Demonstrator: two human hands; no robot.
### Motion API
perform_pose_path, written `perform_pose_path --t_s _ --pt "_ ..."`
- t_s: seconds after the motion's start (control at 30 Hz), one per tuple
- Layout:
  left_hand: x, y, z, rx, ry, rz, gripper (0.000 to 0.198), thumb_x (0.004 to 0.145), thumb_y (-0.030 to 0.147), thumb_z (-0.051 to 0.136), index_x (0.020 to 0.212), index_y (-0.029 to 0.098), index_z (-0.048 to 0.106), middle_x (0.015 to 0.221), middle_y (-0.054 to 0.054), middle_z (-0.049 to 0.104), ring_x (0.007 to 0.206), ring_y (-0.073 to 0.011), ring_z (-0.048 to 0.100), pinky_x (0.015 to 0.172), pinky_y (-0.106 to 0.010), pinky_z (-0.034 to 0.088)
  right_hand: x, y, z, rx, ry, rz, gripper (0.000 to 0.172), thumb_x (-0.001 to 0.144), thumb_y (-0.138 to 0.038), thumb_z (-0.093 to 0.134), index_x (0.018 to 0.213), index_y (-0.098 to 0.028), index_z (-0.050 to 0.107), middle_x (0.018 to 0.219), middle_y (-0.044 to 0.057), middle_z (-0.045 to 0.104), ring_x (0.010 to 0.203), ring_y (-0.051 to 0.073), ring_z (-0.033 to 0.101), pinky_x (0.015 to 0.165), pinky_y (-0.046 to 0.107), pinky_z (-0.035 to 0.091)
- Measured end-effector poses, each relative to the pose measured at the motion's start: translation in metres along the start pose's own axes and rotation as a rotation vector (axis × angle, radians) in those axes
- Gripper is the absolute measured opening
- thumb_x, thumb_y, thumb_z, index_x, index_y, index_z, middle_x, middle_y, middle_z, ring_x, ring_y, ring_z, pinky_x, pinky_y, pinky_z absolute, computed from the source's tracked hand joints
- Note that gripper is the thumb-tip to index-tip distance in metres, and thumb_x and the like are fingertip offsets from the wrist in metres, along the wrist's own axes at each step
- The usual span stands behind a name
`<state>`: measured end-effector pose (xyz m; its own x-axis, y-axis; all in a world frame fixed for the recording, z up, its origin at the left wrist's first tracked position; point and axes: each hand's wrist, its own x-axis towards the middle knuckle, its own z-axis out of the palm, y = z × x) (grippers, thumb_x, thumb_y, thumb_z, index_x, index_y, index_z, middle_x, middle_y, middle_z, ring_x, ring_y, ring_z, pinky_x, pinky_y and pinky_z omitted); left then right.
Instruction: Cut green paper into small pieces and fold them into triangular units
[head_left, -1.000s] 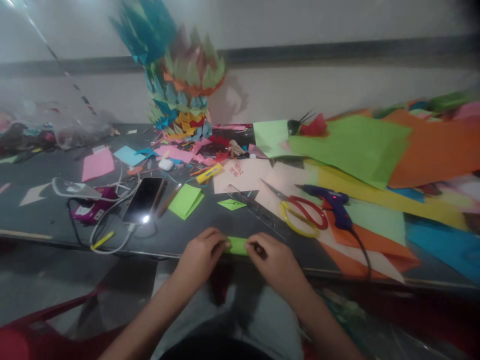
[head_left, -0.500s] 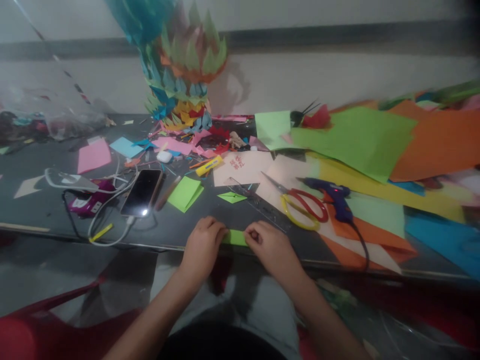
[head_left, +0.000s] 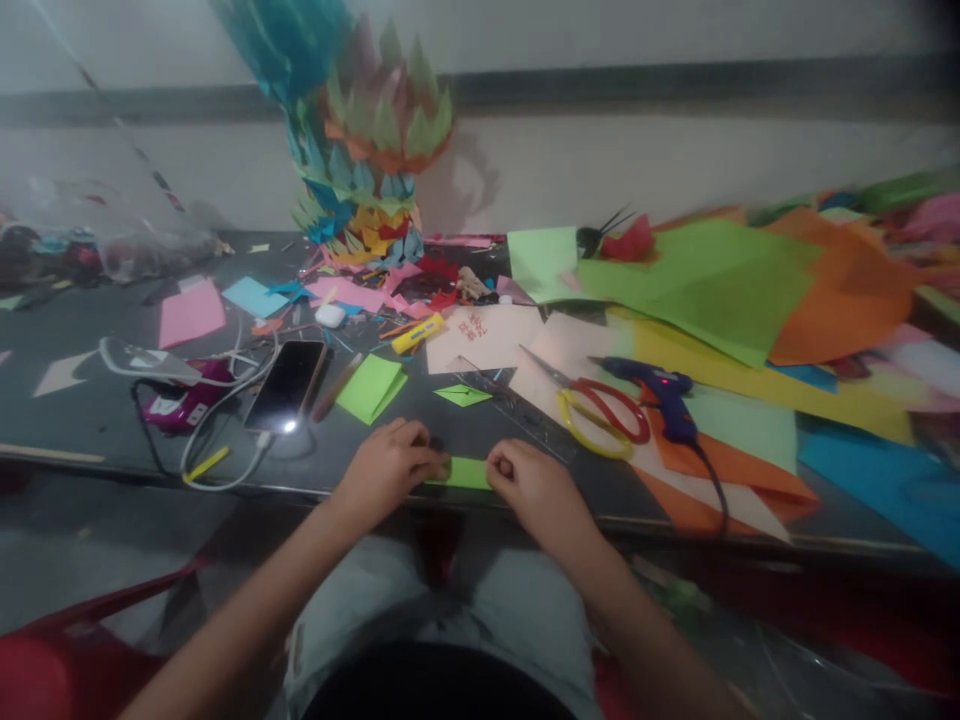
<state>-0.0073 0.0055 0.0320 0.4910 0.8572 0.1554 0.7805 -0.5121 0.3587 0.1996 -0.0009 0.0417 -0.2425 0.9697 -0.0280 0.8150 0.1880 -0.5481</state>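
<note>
A small folded strip of bright green paper (head_left: 468, 473) lies at the table's front edge between my two hands. My left hand (head_left: 390, 462) is closed at the strip's left end, its thumb and fingertips on the paper. At the other end my right hand (head_left: 534, 482) pinches the strip, with its fingers curled in. Just beyond the hands lies a small folded green paper piece (head_left: 463, 396) with pointed ends. A stack of green paper squares (head_left: 371, 388) rests to its left.
Scissors (head_left: 600, 415) with red and yellow handles and a blue glue gun (head_left: 671, 400) lie at right, among coloured paper sheets (head_left: 705, 285). A phone (head_left: 286, 388) with its cable and a purple power socket (head_left: 178, 405) are at left. A folded-paper sculpture (head_left: 367, 190) stands behind.
My left hand has shifted left along the strip and its fingers have loosened a little, showing more green paper. My right hand stays at its end. The view has moved slightly.
</note>
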Motion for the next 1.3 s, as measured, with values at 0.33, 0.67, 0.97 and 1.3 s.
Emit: perform_pose_path --t_s 0.33,0.67,0.97,1.3 --pt "0.016 -0.012 -0.024 0.003 -0.242 0.077 0.023 0.071 0.037 0.07 0.093 0.032 0.071 0.085 -0.001 0.056 0.08 -0.0173 0.053 0.07 -0.028 0.039 -0.016 -0.036 0.006 -0.365 0.017 -0.148 0.027 0.09 -0.029 0.041 0.106 -0.022 0.061 0.089 0.006 0.067 0.068 0.016 0.063 0.048 0.024 0.031" --pt "0.014 -0.01 -0.024 0.014 -0.249 0.031 0.026 0.072 0.035 0.07 0.098 0.034 0.069 0.086 -0.001 0.056 0.081 -0.018 0.054 0.071 -0.029 0.04 -0.033 -0.042 0.023 -0.494 -0.1 -0.183 0.036 0.09 -0.031 0.039 0.12 -0.026 0.058 0.06 0.008 0.07 0.05 0.022 0.065 0.042 0.024 0.036" --pt "0.01 -0.01 -0.022 -0.016 -0.243 0.018 0.029 0.073 0.041 0.068 0.101 0.031 0.069 0.09 -0.003 0.057 0.087 -0.0195 0.054 0.077 -0.031 0.04 -0.052 -0.01 0.003 -0.545 0.004 -0.04 0.03 0.082 -0.03 0.051 0.109 -0.034 0.066 0.061 0.003 0.072 0.053 0.019 0.066 0.046 0.021 0.039" --pt "0.005 -0.004 -0.019 -0.021 -0.19 0.016 0.033 0.076 0.033 0.067 0.108 0.026 0.063 0.096 -0.003 0.059 0.092 -0.0195 0.056 0.079 -0.031 0.043 -0.051 0.01 -0.003 -0.141 -0.035 0.012 0.031 0.084 -0.03 0.044 0.104 -0.029 0.068 0.065 0.002 0.072 0.056 0.018 0.066 0.051 0.024 0.046"
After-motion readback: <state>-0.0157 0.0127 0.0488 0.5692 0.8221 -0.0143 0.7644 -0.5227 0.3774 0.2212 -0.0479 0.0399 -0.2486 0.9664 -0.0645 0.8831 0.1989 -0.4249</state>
